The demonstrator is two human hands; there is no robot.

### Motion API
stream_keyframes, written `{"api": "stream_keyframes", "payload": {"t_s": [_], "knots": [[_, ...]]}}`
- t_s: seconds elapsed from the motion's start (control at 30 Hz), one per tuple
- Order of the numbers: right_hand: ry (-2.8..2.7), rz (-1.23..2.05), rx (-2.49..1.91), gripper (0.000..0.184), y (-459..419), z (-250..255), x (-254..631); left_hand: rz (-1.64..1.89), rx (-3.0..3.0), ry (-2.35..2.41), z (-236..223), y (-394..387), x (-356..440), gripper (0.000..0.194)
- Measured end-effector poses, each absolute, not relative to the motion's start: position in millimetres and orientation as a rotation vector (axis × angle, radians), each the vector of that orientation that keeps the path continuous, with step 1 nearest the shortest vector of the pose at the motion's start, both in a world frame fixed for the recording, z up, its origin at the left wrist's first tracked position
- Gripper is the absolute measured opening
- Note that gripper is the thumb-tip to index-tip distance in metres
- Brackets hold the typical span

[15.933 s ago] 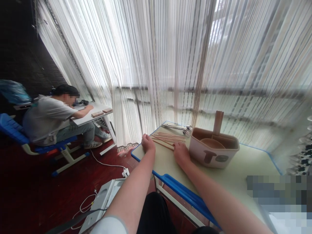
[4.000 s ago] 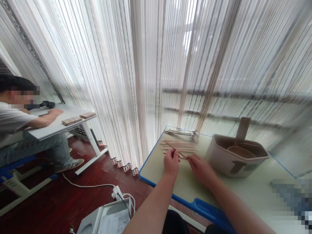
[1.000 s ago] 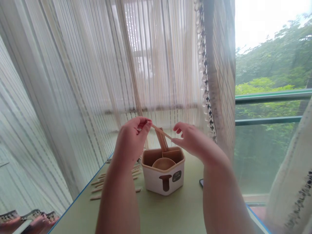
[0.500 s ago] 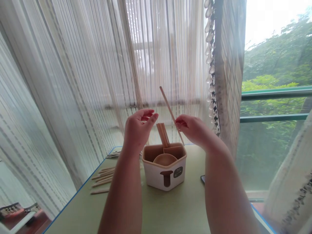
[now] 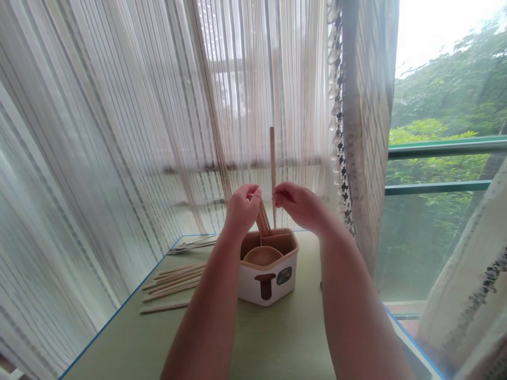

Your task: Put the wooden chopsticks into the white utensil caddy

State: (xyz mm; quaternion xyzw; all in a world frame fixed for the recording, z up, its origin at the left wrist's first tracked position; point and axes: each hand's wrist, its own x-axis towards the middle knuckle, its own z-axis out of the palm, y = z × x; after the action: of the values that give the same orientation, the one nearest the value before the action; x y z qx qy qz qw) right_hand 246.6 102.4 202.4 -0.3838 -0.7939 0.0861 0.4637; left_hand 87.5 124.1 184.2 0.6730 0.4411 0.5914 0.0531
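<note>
Chopstick (image 5: 272,163) uprighted, right grip (image 5: 296,203) seemingly below middle

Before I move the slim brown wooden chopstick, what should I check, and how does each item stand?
1. Slim brown wooden chopstick held: ok, pinched in the right hand, nearly upright.
2. Its lower tip over the opening of the white, tan-rimmed, angular plastic caddy: cannot tell; it shows close to the back rim.
3. Caddy upright: ok, standing on the pale green, blue-edged table.
4. Left hand gripping the brown wooden chopstick bundle: cannot tell; it overlaps the tops.
5. Loose light-brown wooden chopsticks fully in sight: not ok, the left forearm hides some right ends.
</note>
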Motion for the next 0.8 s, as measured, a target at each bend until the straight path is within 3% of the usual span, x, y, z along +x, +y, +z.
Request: {"api": "stream_keyframes", "payload": {"t_s": [0.37,0.8], "knots": [[-2.08,0.245,-1.068,0.013,107,194,245,2.052,1.924,1.172,190,115,93,0.021],[-2.289,0.252,-1.347,0.014,127,177,243,1.899,2.017,1.222,186,120,92,0.032]]}}
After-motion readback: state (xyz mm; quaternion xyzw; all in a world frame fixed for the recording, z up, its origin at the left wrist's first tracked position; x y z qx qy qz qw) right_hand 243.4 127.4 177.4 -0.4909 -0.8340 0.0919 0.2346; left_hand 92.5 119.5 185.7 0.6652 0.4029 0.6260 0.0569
